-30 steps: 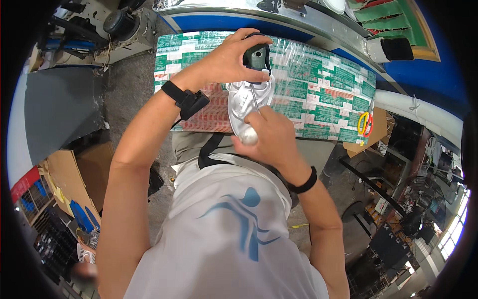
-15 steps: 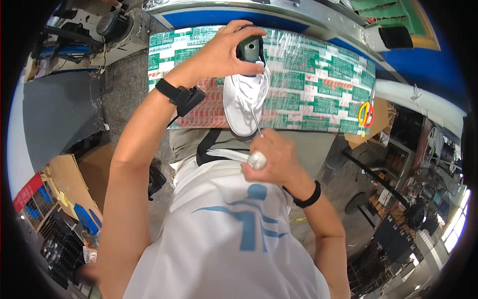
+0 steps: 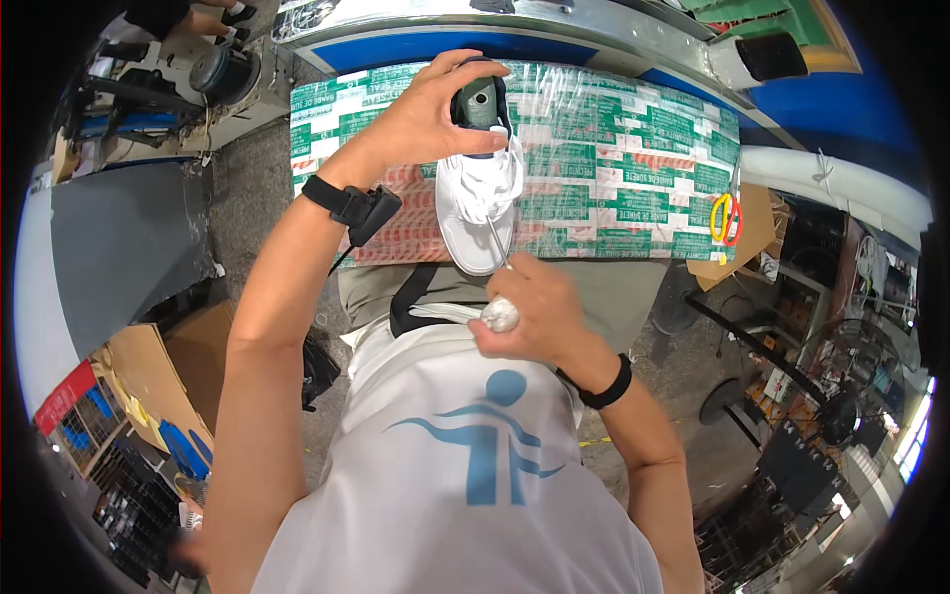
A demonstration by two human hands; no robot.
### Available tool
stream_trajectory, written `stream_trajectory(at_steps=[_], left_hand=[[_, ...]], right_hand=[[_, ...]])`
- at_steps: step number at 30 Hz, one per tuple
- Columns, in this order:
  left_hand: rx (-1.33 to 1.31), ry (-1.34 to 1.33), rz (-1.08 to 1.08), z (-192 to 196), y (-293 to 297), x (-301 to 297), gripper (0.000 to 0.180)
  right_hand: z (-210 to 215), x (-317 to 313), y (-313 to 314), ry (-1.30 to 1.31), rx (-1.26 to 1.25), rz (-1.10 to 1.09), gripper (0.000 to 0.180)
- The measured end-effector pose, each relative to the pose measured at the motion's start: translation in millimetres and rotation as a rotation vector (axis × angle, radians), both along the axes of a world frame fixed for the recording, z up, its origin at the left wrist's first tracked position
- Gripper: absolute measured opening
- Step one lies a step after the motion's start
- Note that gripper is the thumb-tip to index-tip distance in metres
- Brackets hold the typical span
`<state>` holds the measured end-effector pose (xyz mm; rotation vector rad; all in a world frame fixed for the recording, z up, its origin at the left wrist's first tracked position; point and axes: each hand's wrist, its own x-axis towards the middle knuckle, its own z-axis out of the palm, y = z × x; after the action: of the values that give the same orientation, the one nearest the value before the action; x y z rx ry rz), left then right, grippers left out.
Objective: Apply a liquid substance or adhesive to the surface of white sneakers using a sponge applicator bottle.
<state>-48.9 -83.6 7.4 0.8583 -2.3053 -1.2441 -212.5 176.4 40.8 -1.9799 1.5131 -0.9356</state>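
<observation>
A white lace-up shoe (image 3: 463, 238) stands on the work board, toe toward me, with a dark green shoe last (image 3: 479, 107) filling its opening. My left hand (image 3: 427, 111) is closed around the heel end, fingers at the back and thumb by the collar. White laces (image 3: 485, 188) lie loosely over the tongue. In my right hand (image 3: 546, 305), near the toe, is an awl-like tool with a whitish rounded handle end (image 3: 500, 315). Its thin metal shaft (image 3: 500, 246) reaches to the lacing; where its tip sits among the laces I cannot tell.
The board (image 3: 594, 148) is wrapped in green and white printed tape and plastic film. Yellow and red scissors handles (image 3: 726, 219) lie at its right edge. Behind runs a metal-edged blue bench (image 3: 455, 46). A cardboard box (image 3: 158, 371) stands at left, and a motor (image 3: 224, 72) at far left.
The shoe and both hands appear slightly farther left, along with a small shift of the whole view. Both grips stay the same. Another person's legs have come into view at the upper left.
</observation>
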Motion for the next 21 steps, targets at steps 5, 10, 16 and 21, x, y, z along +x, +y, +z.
stream_trajectory(at_steps=[5, 10, 16, 21], left_hand=[[0.039, -0.011, -0.003, 3.7, 3.3, -1.1, 0.085], [0.079, 0.013, 0.004, 1.1, -5.0, 2.4, 0.085], [0.025, 0.028, -0.042, 4.9, -22.7, 19.7, 0.091], [0.733, 0.436, 0.209, 4.1, 14.8, 48.3, 0.134]], right_hand=[[-5.3, -9.5, -35.0, 0.071, -0.051, -0.049, 0.043], [-1.8, -19.4, -27.6, 0.206, 0.043, 0.003, 0.044], [6.2, -4.0, -18.7, 0.081, 0.073, -0.009, 0.043], [-46.0, -3.8, -45.3, -0.075, -0.031, -0.274, 0.06]])
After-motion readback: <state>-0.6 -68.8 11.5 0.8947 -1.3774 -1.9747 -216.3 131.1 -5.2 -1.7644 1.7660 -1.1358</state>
